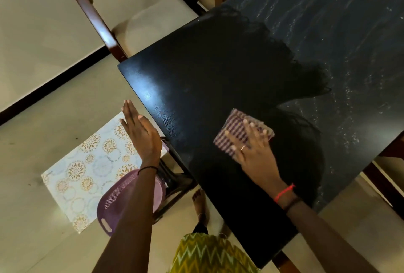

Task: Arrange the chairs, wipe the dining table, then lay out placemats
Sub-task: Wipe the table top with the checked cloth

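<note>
The purple plastic basket (113, 205) is round, with lots of tiny holes and a slot to hold it by. The left arm covers the inside, so I cannot tell what is in it. It sits by a dark stool (175, 182) near the table corner.

The table (196, 75) is black, flat and shiny, with fine wood lines near the edge. Its far side has wet streaks and little drops.

A checked cloth (240, 130), purple and white, lies folded on the table near the close edge. The right hand (253, 152) presses flat on it with fingers spread out straight, not curled. One finger wears a thin ring (243, 147), and a red string (284, 192) goes round the wrist.

The left hand (141, 134) is loose and flat, fingers straight, holding nothing. It hangs in the air just beside the table edge.

A placemat (87, 169) lies low beside the table, partly under the basket. It is a rectangle, pale, with gold flower circles.

A chair (153, 25) with a brown wood frame and a soft cream seat stands at the far table edge. The floor (43, 32) is smooth cream tile.
</note>
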